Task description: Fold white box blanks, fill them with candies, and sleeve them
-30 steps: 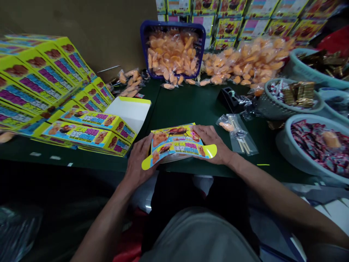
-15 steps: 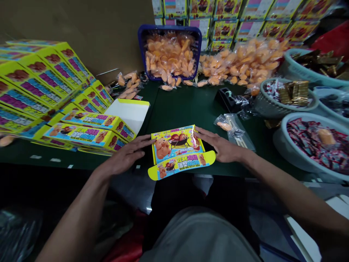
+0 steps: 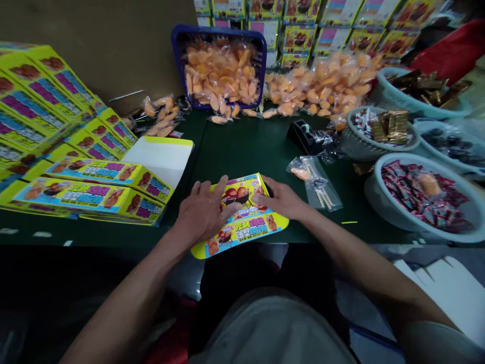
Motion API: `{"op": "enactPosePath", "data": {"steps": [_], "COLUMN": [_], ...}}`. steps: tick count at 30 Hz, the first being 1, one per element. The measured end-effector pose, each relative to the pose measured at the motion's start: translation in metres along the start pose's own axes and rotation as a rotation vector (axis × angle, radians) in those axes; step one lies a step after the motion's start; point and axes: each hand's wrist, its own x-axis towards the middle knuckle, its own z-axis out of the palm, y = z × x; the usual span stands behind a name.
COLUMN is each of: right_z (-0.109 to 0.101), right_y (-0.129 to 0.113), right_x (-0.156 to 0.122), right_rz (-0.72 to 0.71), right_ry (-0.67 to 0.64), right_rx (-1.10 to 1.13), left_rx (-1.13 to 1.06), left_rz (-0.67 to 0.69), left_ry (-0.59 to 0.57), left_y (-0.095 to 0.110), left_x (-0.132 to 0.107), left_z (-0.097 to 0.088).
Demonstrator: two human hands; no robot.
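A flat printed cardboard box point(image 3: 245, 212), yellow with pictures of roast meat, lies at the table's front edge. Its printed front flap hangs toward me over the edge. My left hand point(image 3: 200, 210) lies over the box's left half with fingers spread, covering part of the print. At the right end, my right hand point(image 3: 282, 198) grips the box, its thumb on top and fingers around the far corner. To the right of that hand lies a clear bag of sticks point(image 3: 322, 184) with a small orange piece beside it.
Stacked printed boxes point(image 3: 94, 187) stand left, one with an open white lid point(image 3: 159, 156). A blue basket point(image 3: 175, 65) of wrapped orange pieces stands behind. A tape dispenser point(image 3: 301, 136) and several bowls, one with red packets point(image 3: 417, 192), fill the right side.
My left hand has moved right from beside the box onto its top. My right thumb has come over the box's top. The view has shifted, and a yellow strip shows at the right.
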Motion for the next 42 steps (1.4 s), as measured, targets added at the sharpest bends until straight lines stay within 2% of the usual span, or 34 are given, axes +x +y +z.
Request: {"op": "enactPosePath", "data": {"steps": [3, 6, 9, 12, 16, 19, 21, 24, 27, 30, 34, 36, 39, 42], "right_z": [0.008, 0.005, 0.010, 0.023, 0.033, 0.030, 0.027, 0.027, 0.031, 0.034, 0.030, 0.028, 0.033, 0.046], "right_y": [-0.012, -0.028, -0.042, -0.046, -0.039, -0.035, -0.034, -0.037, -0.042, -0.042, -0.034, -0.030, -0.027, -0.020], "right_x": [-0.001, 0.000, 0.001, -0.002, -0.006, -0.008, -0.009, -0.012, -0.018, -0.032, -0.064, -0.081, -0.101, -0.109], "right_rz": [0.027, 0.124, 0.168, 0.134, 0.075, -0.113, -0.212, -0.145, -0.069, -0.075, -0.152, -0.183, -0.219, -0.236], "right_ry": [-0.094, -0.155, -0.175, -0.140, -0.090, -0.081, -0.111, -0.174, -0.184, -0.158, -0.163, -0.197, -0.221, -0.149], "right_rx": [-0.148, -0.435, -0.697, -0.822, -0.858, -0.901, -0.901, -0.857, -0.832, -0.823, -0.755, -0.733, -0.759, -0.866], "left_rx": [0.006, 0.010, 0.009, -0.032, -0.036, -0.032, -0.031, -0.026, 0.005, 0.114, 0.162, 0.141, 0.131, 0.167], "left_rz": [0.026, 0.106, 0.240, 0.314, 0.349, 0.366, 0.391, 0.470, 0.510, 0.507, 0.590, 0.622, 0.630, 0.618], "left_ry": [-0.067, -0.034, 0.022, 0.000, -0.001, 0.046, 0.071, 0.069, 0.090, 0.236, 0.475, 0.527, 0.548, 0.592], "left_y": [0.004, 0.003, 0.001, 0.000, 0.002, 0.005, 0.007, 0.011, 0.016, 0.016, 0.008, 0.002, -0.002, -0.003], "left_x": [-0.001, 0.002, 0.005, 0.007, 0.009, 0.004, -0.008, -0.037, -0.068, -0.088, -0.096, -0.097, -0.096, -0.091], "left_z": [0.008, 0.017, 0.022, 0.023, 0.025, 0.029, 0.030, 0.031, 0.037, 0.051, 0.066, 0.069, 0.074, 0.081]}}
